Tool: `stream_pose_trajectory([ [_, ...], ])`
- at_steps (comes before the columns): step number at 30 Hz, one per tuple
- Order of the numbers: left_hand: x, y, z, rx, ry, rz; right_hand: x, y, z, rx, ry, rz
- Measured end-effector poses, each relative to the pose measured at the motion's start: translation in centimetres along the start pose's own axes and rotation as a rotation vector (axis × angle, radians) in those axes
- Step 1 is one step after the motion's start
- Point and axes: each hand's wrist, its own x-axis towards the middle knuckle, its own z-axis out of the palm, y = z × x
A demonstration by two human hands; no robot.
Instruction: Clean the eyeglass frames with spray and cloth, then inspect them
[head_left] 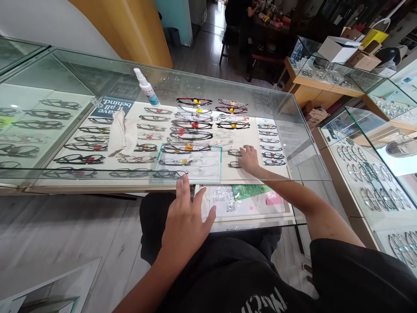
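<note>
My left hand [188, 213] is held over the front edge of the glass display case [280, 177]. Its fingers are stretched and the thumb stands apart, with nothing in it. My right hand [249, 160] reaches over the case at the right, fingers bent and closed at the end of a pair of thin-framed eyeglasses [233, 152]; the hand hides their right end. Just below, a second similar pair of eyeglasses [233, 164] lies close to the thumb. To the left are stacked dark-framed eyeglasses [191, 125], several with coloured tags.
A white spray bottle [147, 89] stands toward the back of the case, with a pale cloth [117, 132] to its left. Below the front edge, an open drawer [250, 221] holds papers. More display cases [361, 174] stand at the right. A person [239, 13] sits in the background.
</note>
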Motion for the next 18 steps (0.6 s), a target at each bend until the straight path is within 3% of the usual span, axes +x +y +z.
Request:
stream_pose_trajectory([
  [2,0.0,0.0,-0.1,-0.008,-0.001,0.001,-3.1,-1.8,-0.8,0.040,-0.084,-0.081],
  [6,0.1,0.0,-0.1,-0.024,-0.005,-0.002,-11.4,-5.4,-3.3,0.180,-0.392,-0.303],
  [8,0.1,0.0,-0.1,-0.024,-0.007,0.003,-14.8,-6.8,-5.7,0.264,-0.488,-0.351],
  [10,0.1,0.0,-0.1,-0.019,-0.004,0.007,-16.1,-7.8,-8.9,0.418,-0.534,-0.397],
  [11,0.0,0.0,0.0,-0.017,-0.001,0.009,-15.8,-8.1,-10.7,0.462,-0.486,-0.428],
  [13,-0.1,0.0,0.1,-0.011,0.012,0.014,-13.5,-7.9,-14.2,0.489,-0.261,-0.450],
  [16,-0.2,0.1,0.2,-0.012,0.020,-0.001,-7.0,-6.5,-18.1,0.284,0.152,-0.390],
  [18,-0.2,0.0,0.3,-0.024,0.009,-0.025,-2.4,-5.3,-19.1,0.127,0.279,-0.352],
])
